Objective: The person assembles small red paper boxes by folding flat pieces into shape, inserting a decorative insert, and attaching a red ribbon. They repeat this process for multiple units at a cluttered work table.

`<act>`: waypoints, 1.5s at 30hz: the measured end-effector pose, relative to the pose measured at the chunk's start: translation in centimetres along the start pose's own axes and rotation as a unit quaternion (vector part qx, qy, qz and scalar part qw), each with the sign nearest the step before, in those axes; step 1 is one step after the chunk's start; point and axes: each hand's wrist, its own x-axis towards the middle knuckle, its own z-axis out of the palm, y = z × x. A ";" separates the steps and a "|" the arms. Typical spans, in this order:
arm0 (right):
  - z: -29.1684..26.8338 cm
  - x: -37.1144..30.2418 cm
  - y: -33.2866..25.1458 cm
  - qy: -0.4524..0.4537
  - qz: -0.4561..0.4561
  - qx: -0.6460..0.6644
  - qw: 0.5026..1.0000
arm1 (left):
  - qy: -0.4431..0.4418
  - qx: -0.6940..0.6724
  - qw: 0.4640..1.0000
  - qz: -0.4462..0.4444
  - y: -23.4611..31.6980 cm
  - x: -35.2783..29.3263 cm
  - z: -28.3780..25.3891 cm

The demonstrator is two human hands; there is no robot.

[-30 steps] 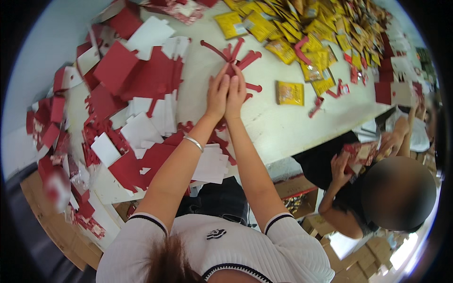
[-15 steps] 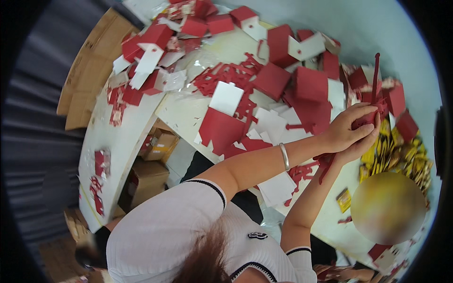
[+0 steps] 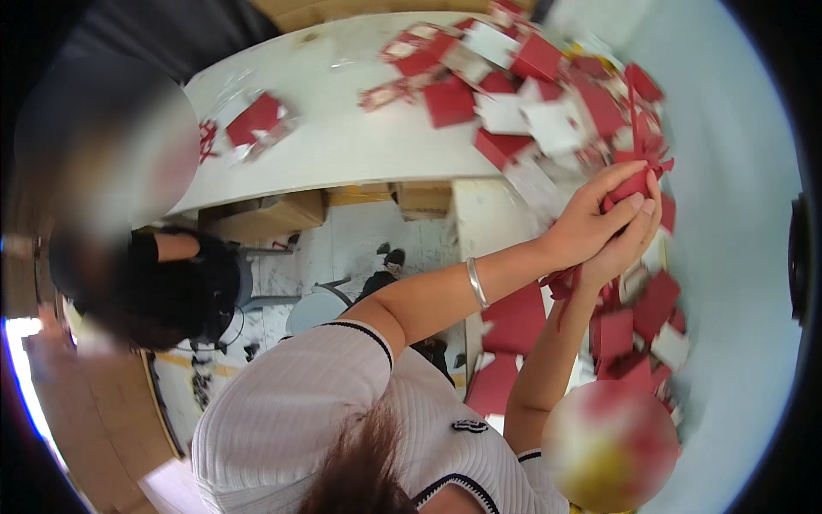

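Observation:
Both my hands are cupped together at the right, closed around a bundle of red strips (image 3: 628,190). One long strip sticks up above the fingers, and more ends dangle below the wrists. My left hand (image 3: 591,218), whose wrist wears a silver bangle (image 3: 477,283), wraps the bundle from the near left side. Pressed against it from the right is my right hand (image 3: 632,242). The middle of the bundle is hidden by the fingers. Around and beyond the hands lie red and white boxes (image 3: 591,107), and flat red sheets (image 3: 515,321) lie beneath the forearms.
A long white table (image 3: 342,128) runs across the far side, with a red packet in clear plastic (image 3: 255,120) on it. Cardboard boxes (image 3: 282,218) stand underneath. A person in black (image 3: 184,287) sits at the left. A pale wall (image 3: 736,257) borders the right side.
My view has swung left, bringing the long table, the floor and the seated person into sight. The red bundle stays in both hands, and the yellow packets have left view.

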 end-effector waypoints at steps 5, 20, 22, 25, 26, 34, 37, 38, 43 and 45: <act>17.9 -0.8 -3.1 -0.126 0.115 0.169 0.971 | 0.161 0.034 0.985 0.042 5.2 3.9 -16.6; 55.2 -18.9 -17.9 -0.505 0.149 0.460 0.715 | 0.597 0.131 0.775 0.161 22.2 -4.3 -52.1; 59.0 -21.5 -20.0 -0.532 0.113 0.477 0.690 | 0.631 0.187 0.718 0.224 23.9 -5.6 -56.5; 67.1 -24.8 -22.9 -0.492 0.030 0.540 0.683 | 0.560 0.249 0.745 0.263 27.1 -7.1 -64.7; 70.6 -25.3 -23.5 -0.526 -0.005 0.472 0.708 | 0.579 0.460 0.639 0.211 28.4 -7.5 -67.7; 69.0 -16.4 -14.6 -0.578 0.163 0.454 0.658 | 0.652 0.536 0.536 0.027 30.9 -22.5 -72.5; 58.6 -12.8 -5.6 -0.526 0.147 0.297 0.783 | 0.585 0.676 0.443 0.064 24.1 -28.4 -63.6; 54.0 -11.6 -2.4 -0.541 0.146 0.243 0.792 | 0.574 0.699 0.427 -0.015 20.7 -29.7 -59.5; 32.8 -15.3 9.2 -0.427 0.201 0.048 0.880 | 0.505 0.345 0.701 -0.367 1.1 -38.1 -44.2; 25.4 -18.0 9.7 -0.436 0.305 -0.033 0.846 | 0.274 0.336 0.769 -0.469 -0.4 -31.2 -42.5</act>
